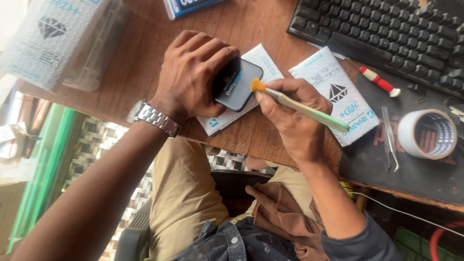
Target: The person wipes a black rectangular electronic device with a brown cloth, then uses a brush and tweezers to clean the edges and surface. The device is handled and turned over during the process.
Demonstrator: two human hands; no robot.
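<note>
Lying across the far right corner of the wooden desk (145, 53), a black keyboard (386, 34) stands above a dark mat (386, 164) that carries a roll of tape (427, 134) and steel tweezers (389, 137). Near the front edge, the left hand (193, 72) is closed around a dark phone (237, 84) and holds it over a white packet (227, 118). The right hand (295, 116) pinches a pale green brush (299, 106), its orange bristles touching the phone's lower edge.
</note>
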